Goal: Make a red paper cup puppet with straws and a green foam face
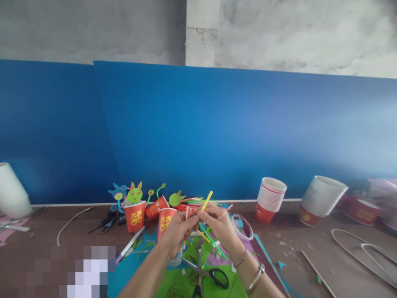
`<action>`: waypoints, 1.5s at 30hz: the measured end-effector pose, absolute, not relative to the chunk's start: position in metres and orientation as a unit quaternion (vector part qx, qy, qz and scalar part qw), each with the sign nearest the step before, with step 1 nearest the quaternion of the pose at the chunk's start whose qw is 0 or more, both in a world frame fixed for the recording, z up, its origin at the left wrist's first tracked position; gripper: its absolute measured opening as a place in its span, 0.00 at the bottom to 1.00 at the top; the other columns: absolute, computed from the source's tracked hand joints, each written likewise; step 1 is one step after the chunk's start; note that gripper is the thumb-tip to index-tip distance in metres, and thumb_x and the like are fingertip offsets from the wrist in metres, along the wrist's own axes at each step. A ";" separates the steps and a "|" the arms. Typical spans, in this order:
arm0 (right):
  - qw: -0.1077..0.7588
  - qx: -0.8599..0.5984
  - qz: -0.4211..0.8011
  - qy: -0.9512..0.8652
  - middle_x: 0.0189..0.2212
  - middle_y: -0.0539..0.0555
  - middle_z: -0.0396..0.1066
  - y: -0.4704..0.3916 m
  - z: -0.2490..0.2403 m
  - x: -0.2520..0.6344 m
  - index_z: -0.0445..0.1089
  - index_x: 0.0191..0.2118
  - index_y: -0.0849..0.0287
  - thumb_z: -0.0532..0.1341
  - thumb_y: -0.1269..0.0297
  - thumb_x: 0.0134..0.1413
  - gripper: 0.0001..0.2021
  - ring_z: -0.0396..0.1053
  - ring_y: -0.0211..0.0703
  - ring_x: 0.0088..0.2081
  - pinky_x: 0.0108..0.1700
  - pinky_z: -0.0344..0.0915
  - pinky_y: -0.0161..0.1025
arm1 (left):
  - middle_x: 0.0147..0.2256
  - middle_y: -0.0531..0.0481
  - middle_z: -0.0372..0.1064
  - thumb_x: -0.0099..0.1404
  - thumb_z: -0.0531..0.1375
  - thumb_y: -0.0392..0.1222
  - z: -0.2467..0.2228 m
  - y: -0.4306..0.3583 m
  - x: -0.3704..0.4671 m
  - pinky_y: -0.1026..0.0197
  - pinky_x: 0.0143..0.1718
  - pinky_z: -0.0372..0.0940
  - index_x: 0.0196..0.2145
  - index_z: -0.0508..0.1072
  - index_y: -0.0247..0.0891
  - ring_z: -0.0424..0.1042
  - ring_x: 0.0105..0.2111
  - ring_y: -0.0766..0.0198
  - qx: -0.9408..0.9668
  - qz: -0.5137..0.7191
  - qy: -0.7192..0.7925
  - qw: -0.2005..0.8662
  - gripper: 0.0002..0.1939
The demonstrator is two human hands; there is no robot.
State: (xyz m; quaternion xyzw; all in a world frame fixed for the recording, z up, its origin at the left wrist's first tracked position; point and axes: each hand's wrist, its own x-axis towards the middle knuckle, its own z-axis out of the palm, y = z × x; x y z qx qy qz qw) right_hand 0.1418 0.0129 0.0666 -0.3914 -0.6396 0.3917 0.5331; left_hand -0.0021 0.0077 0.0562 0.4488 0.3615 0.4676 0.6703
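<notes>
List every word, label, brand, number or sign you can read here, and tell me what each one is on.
"囍", yellow, on the red paper cup under the green cat face.
"囍", yellow, on the upright red paper cup to its right.
Too blurred to read: the marks on the tipped red cup and the red bowl.

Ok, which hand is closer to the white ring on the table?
The right hand. It is just left of the white ring; the left hand is farther left, beyond the right one.

Gold double-happiness characters (囍) mark the upright red paper cup (pixel 135 219) before you and the red cup (pixel 164 227) beside your left hand (pixel 180 231).
</notes>
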 end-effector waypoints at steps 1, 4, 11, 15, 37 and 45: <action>0.534 -0.390 0.393 -0.639 0.22 0.51 0.66 0.013 0.066 0.142 0.74 0.19 0.61 0.64 0.57 0.50 0.15 0.62 0.39 0.27 0.30 0.58 0.35 | 0.16 0.58 0.59 0.46 0.70 0.54 0.056 0.008 -0.002 0.67 0.15 0.35 0.23 0.68 0.33 0.45 0.14 0.78 0.440 0.470 0.357 0.677 0.21; 0.538 -0.385 0.397 -0.636 0.22 0.51 0.66 0.013 0.066 0.141 0.75 0.19 0.60 0.64 0.56 0.50 0.15 0.62 0.39 0.28 0.31 0.59 0.36 | 0.18 0.58 0.60 0.46 0.70 0.51 0.056 0.008 -0.001 0.69 0.15 0.35 0.25 0.69 0.34 0.45 0.14 0.79 0.406 0.476 0.339 0.703 0.20; 0.571 -0.383 0.426 -0.588 0.24 0.51 0.68 0.013 0.069 0.142 0.76 0.21 0.60 0.65 0.54 0.48 0.15 0.63 0.39 0.28 0.32 0.60 0.36 | 0.19 0.56 0.60 0.52 0.66 0.56 0.054 0.011 -0.008 0.68 0.15 0.34 0.26 0.72 0.31 0.46 0.14 0.79 0.435 0.447 0.334 0.707 0.21; 0.575 -0.374 0.469 -0.557 0.25 0.52 0.72 0.013 0.072 0.144 0.77 0.25 0.60 0.67 0.53 0.47 0.14 0.66 0.40 0.28 0.33 0.63 0.37 | 0.18 0.56 0.59 0.52 0.67 0.54 0.053 0.011 -0.010 0.67 0.15 0.33 0.26 0.74 0.31 0.45 0.14 0.79 0.449 0.429 0.344 0.704 0.20; 0.551 -0.380 0.463 -0.581 0.19 0.50 0.70 0.007 0.074 0.138 0.75 0.21 0.60 0.66 0.54 0.46 0.14 0.63 0.38 0.24 0.27 0.59 0.34 | 0.17 0.57 0.59 0.50 0.68 0.52 0.054 0.010 -0.006 0.66 0.17 0.33 0.23 0.69 0.33 0.44 0.14 0.79 0.437 0.449 0.324 0.709 0.19; 0.554 -0.347 0.480 -0.585 0.20 0.51 0.70 0.005 0.075 0.137 0.75 0.19 0.59 0.67 0.54 0.46 0.15 0.65 0.39 0.26 0.31 0.62 0.36 | 0.19 0.57 0.60 0.47 0.70 0.51 0.055 0.007 -0.004 0.68 0.16 0.34 0.25 0.69 0.33 0.44 0.15 0.79 0.412 0.458 0.320 0.720 0.20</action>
